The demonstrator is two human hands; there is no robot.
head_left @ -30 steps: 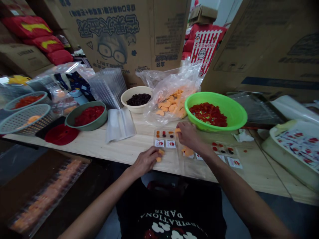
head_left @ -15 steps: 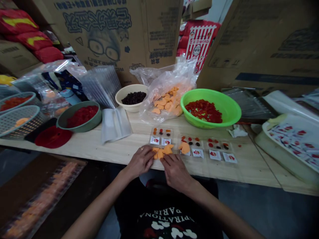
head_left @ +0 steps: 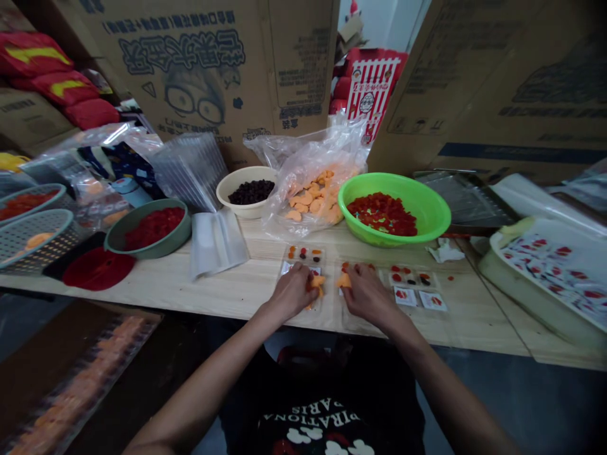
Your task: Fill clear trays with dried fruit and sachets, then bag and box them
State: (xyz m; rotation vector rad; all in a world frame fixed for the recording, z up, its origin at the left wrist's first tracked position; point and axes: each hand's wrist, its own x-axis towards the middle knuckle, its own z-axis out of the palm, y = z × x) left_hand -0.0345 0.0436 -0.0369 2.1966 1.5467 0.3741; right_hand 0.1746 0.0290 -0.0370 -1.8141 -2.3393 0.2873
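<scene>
- Hands close together but not touching, above the near side of the table: the left hand (head_left: 291, 292) pinches an orange gummy (head_left: 317, 281), and the right hand (head_left: 367, 291) pinches a second orange gummy (head_left: 344, 280).
- Three clear plastic trays lie in a row on the wooden table (head_left: 142, 284). The left tray (head_left: 303, 254) is under the left hand, the middle tray (head_left: 355, 319) under the right hand, and the right tray (head_left: 412, 278) holds red and dark gummies plus two small printed cards (head_left: 412, 298).
- Far side, three bowls: an olive-green bowl (head_left: 114, 237) of red gummies, a cream bowl (head_left: 222, 196) of dark berries, and a green plastic basin (head_left: 427, 218) of red gummies.
- Between the cream bowl and basin, one clear plastic bag (head_left: 303, 215) holds orange gummies.
- Far left, two round mesh baskets (head_left: 33, 234) sit near a round red lid (head_left: 98, 268).
- Far right, one tub (head_left: 521, 284) holds printed cards.
</scene>
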